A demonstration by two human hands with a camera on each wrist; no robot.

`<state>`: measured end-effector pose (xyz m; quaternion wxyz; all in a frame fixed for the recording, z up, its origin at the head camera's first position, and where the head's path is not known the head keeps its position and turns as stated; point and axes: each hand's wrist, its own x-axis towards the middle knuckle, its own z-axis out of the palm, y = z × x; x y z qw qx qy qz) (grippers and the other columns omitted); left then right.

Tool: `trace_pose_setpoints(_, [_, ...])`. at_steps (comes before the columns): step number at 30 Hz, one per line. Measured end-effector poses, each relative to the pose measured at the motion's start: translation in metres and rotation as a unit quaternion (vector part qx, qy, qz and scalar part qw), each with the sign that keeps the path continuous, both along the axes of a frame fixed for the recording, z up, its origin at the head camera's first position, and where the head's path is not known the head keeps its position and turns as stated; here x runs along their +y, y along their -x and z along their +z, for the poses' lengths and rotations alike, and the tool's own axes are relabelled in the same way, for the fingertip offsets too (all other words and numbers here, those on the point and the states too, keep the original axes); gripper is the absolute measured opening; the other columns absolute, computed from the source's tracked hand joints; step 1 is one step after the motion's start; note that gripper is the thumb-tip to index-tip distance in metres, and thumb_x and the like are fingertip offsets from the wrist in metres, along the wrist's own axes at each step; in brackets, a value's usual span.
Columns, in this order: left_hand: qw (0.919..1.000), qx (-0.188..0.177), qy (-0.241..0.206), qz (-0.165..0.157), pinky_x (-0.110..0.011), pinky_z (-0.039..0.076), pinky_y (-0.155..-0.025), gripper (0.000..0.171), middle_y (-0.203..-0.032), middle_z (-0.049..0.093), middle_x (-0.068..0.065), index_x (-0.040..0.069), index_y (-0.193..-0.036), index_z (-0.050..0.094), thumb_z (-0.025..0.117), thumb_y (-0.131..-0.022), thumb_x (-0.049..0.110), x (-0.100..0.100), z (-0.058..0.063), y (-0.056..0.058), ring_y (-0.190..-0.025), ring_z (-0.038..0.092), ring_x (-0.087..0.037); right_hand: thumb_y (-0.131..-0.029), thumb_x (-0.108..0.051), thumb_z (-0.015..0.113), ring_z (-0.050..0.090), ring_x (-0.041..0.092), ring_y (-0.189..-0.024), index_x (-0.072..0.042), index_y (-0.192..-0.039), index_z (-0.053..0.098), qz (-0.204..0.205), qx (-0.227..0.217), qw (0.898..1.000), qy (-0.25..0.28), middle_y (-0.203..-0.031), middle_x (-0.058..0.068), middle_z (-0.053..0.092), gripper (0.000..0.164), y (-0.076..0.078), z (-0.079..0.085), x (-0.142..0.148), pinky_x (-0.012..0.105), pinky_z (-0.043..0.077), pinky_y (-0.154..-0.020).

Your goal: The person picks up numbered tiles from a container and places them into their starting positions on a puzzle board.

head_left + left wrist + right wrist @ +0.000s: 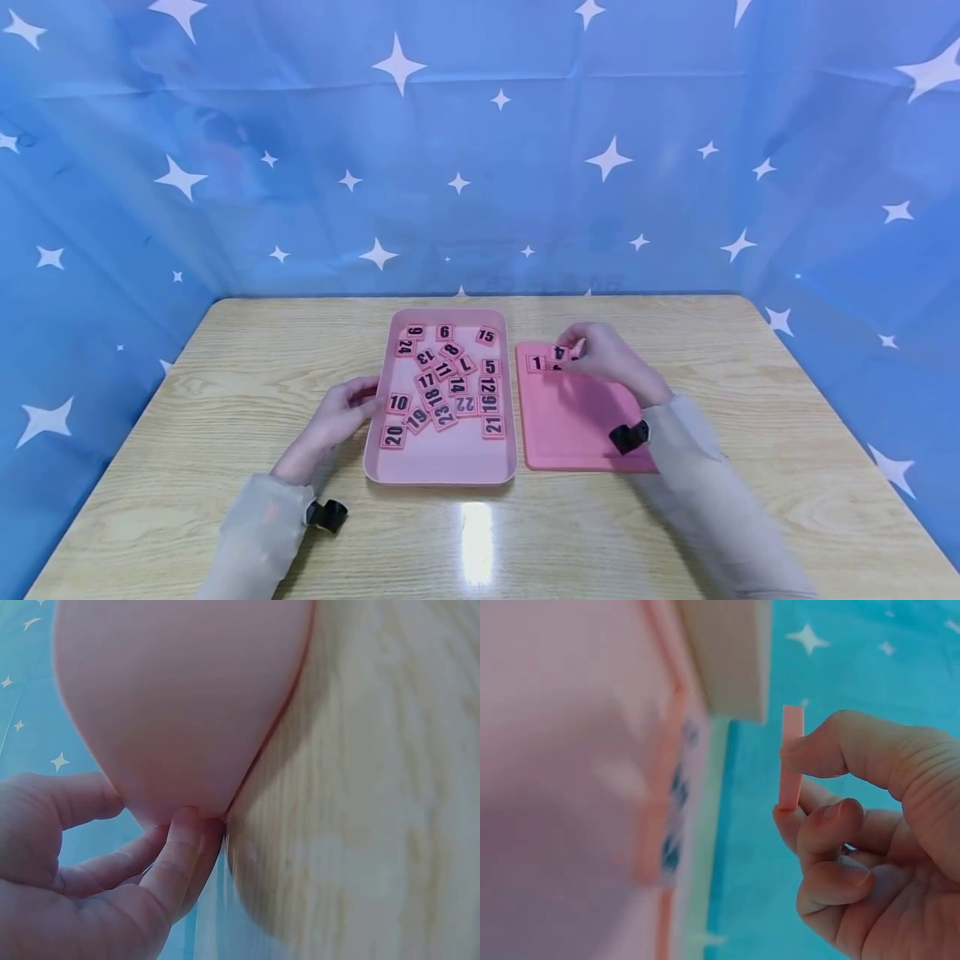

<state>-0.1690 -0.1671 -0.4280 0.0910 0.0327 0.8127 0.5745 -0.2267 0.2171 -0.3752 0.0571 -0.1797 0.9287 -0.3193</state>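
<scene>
A light pink tray (442,465) holds many loose number tiles (427,381). My left hand (337,417) is at the tray's left side, its thumb at the rim and fingertips against the outer wall (195,697). My right hand (607,360) pinches a pink number tile (791,757) between thumb and finger; in the head view it reads 4. That hand is over the upper part of a darker pink board (570,433). The tile marked 1 (536,363) lies at the board's upper left, with others beside it partly hidden by the held tile and fingers.
Tray and board stand side by side on a wooden table (262,375). Behind the table hangs a blue curtain (465,225) with white stars. Each wrist carries a small black camera (327,516).
</scene>
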Motion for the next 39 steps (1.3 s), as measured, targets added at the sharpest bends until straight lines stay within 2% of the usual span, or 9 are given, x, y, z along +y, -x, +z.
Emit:
trace_pose_setpoints(7, [1.0000, 0.003, -0.007, -0.001, -0.016, 0.047, -0.077, 0.040, -0.116, 0.055, -0.032, -0.017, -0.126, 0.046, 0.054, -0.090, -0.001, 0.000, -0.001, 0.001, -0.103, 0.056, -0.034, -0.068, 0.004, 0.067, 0.054, 0.018, -0.065, 0.009, -0.095, 0.065, -0.018, 0.002, 0.999, -0.030, -0.084, 0.015, 0.064, 0.028, -0.010, -0.014, 0.034, 0.030, 0.047, -0.060])
trace_pose_setpoints(15, [1.0000, 0.005, 0.000, 0.003, -0.017, 0.047, -0.078, 0.039, -0.116, 0.055, -0.031, -0.017, -0.125, 0.046, 0.055, -0.090, -0.001, -0.001, -0.003, 0.001, -0.103, 0.056, -0.034, -0.065, 0.003, 0.073, 0.056, 0.020, -0.069, 0.009, -0.088, 0.063, -0.033, -0.009, 0.998, -0.050, -0.077, 0.012, 0.062, 0.026, -0.017, -0.022, 0.051, 0.034, 0.049, -0.065])
trace_pose_setpoints(21, [1.0000, 0.000, -0.001, 0.003, -0.017, 0.047, -0.077, 0.039, -0.117, 0.055, -0.031, -0.016, -0.125, 0.046, 0.054, -0.091, 0.000, 0.000, -0.002, 0.001, -0.103, 0.056, -0.032, -0.064, 0.005, 0.071, 0.054, 0.019, -0.068, 0.007, -0.085, 0.063, -0.022, 0.000, 0.997, -0.076, -0.074, 0.010, 0.061, 0.023, -0.018, -0.027, 0.056, 0.033, 0.048, -0.065])
trace_pose_setpoints(25, [1.0000, -0.001, 0.001, 0.001, -0.019, 0.047, -0.079, 0.040, -0.118, 0.055, -0.031, -0.015, -0.126, 0.046, 0.055, -0.091, 0.001, 0.000, -0.001, 0.000, -0.105, 0.055, -0.034, -0.064, 0.003, 0.072, 0.053, 0.020, -0.071, 0.007, -0.091, 0.061, -0.008, -0.009, 0.996, -0.090, -0.076, 0.009, 0.060, 0.029, -0.018, -0.025, 0.057, 0.034, 0.047, -0.066])
trace_pose_setpoints(31, [1.0000, -0.004, 0.000, 0.001, -0.017, 0.046, -0.079, 0.042, -0.118, 0.054, -0.031, -0.016, -0.127, 0.045, 0.055, -0.091, 0.001, -0.001, -0.001, -0.001, -0.106, 0.054, -0.034, -0.060, 0.011, 0.068, 0.048, 0.018, -0.070, 0.004, -0.100, 0.063, 0.046, -0.021, 0.996, -0.074, -0.085, 0.011, 0.061, 0.040, -0.018, -0.019, 0.059, 0.028, 0.041, -0.062])
trace_pose_setpoints(34, [1.0000, -0.004, 0.000, 0.001, -0.017, 0.046, -0.079, 0.042, -0.118, 0.054, -0.031, -0.016, -0.127, 0.045, 0.055, -0.090, 0.001, -0.001, -0.001, 0.000, -0.106, 0.054, -0.035, -0.059, 0.015, 0.065, 0.049, 0.017, -0.070, 0.003, -0.093, 0.066, 0.055, -0.021, 0.996, -0.070, -0.083, 0.009, 0.063, 0.036, -0.017, -0.020, 0.059, 0.027, 0.041, -0.061])
trace_pose_setpoints(39, [1.0000, -0.004, -0.004, 0.003, -0.016, 0.047, -0.078, 0.041, -0.117, 0.055, -0.031, -0.016, -0.127, 0.045, 0.055, -0.090, -0.001, -0.001, -0.001, 0.001, -0.104, 0.055, -0.035, -0.068, 0.002, 0.075, 0.056, 0.019, -0.071, 0.006, -0.087, 0.066, 0.014, -0.024, 0.995, -0.092, -0.077, 0.009, 0.064, 0.021, -0.015, -0.022, 0.060, 0.029, 0.048, -0.063])
